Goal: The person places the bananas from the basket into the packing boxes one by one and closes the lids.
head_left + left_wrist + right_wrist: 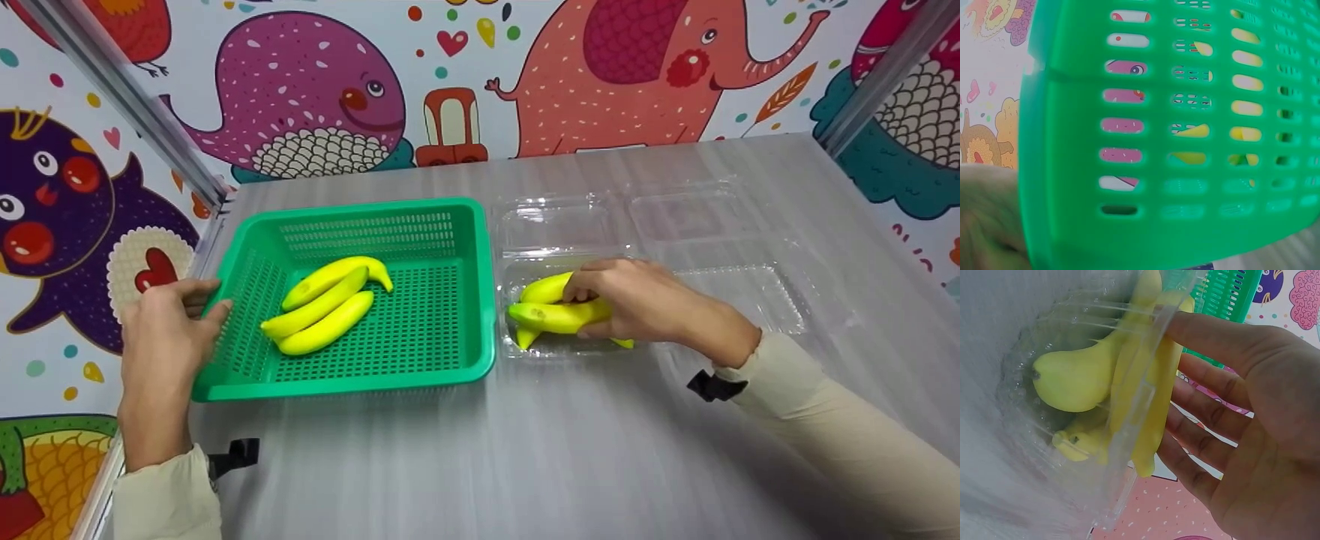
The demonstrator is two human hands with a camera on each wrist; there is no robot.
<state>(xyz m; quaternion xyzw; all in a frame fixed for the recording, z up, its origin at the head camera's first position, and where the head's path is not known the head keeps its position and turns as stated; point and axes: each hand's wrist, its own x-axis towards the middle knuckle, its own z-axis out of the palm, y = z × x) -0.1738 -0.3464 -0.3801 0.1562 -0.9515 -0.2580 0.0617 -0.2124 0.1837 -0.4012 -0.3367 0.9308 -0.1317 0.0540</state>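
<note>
My right hand (637, 300) holds a yellow banana (559, 317) with a greenish tip over the front-left clear plastic box (517, 259). More bananas (544, 288) lie beneath it in that box, partly hidden by the hand. From the right wrist view, my thumb and fingers flank the banana (1165, 391) at the box's clear wall. With thumb over the edge, my left hand (165, 345) grips the left rim of a green perforated basket (480, 315). Inside are three bananas (319, 304), lying side by side. The basket's wall (1078, 140) fills most of the left wrist view.
Other clear plastic boxes stand behind and to the right: one at the back (555, 225), one at the back right (690, 214) and one at the front right (739, 292). A cartoon-printed wall (465, 82) encloses the grey table (450, 465), with metal posts at its corners.
</note>
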